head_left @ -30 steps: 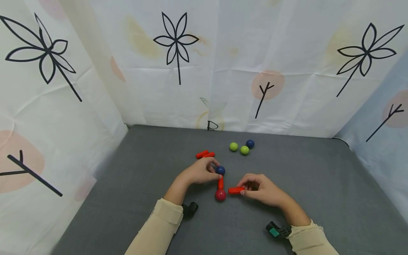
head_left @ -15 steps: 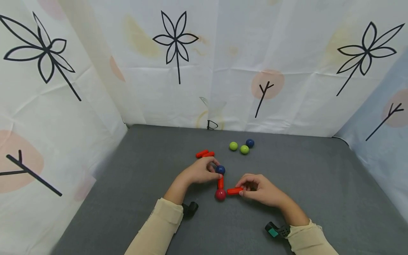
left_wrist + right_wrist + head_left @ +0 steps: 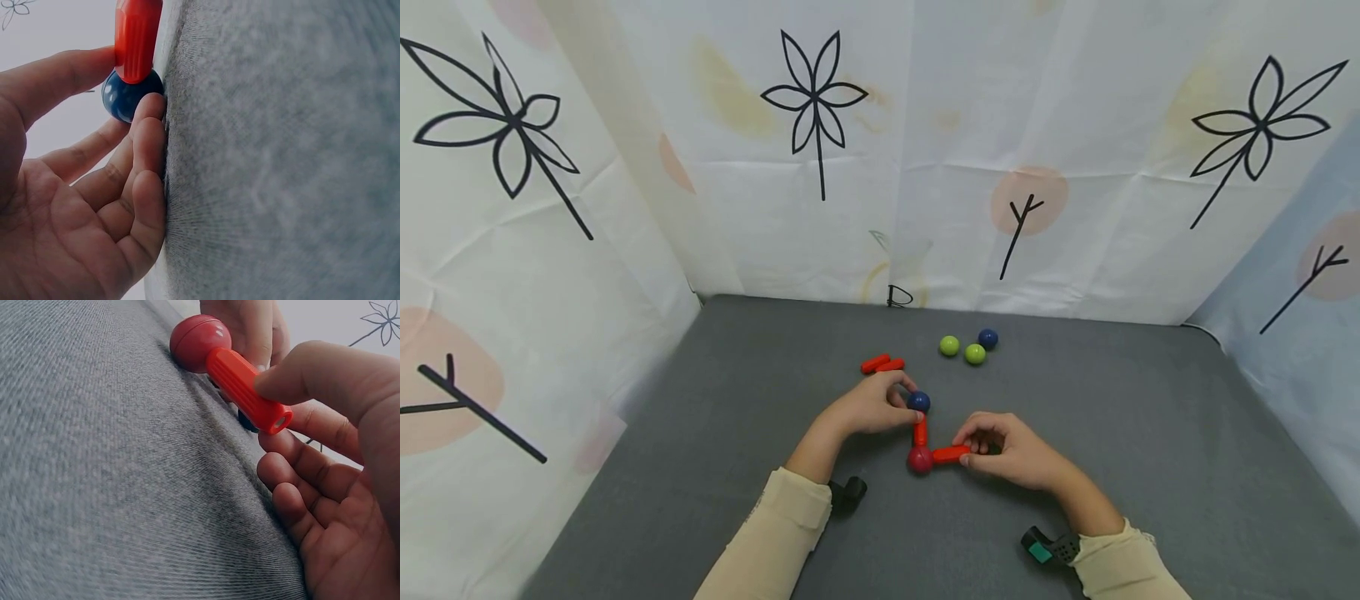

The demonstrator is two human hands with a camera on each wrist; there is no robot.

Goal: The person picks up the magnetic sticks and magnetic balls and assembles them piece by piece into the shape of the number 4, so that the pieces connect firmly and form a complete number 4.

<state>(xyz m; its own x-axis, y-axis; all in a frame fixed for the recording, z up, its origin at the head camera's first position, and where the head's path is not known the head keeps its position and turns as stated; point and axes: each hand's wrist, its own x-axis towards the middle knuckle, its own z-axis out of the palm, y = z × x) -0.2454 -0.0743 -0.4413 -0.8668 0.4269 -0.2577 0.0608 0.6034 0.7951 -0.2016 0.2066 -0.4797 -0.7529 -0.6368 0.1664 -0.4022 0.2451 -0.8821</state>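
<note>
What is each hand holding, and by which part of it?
The right hand pinches a red rod near its free end. The left hand holds a blue ball and a second red rod where they meet.

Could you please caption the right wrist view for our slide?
Right hand pinches a red rod touching a red ball.

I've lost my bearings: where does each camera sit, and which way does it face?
Head: on the head, facing forward and down over the tabletop; left hand, right hand and sleeves show.
Left wrist: on that wrist, facing the blue ball and a red stick; left fingers show.
Right wrist: on that wrist, facing the red ball and another red stick; right fingers show, left hand beyond.
Head and right wrist both show the red ball.
</note>
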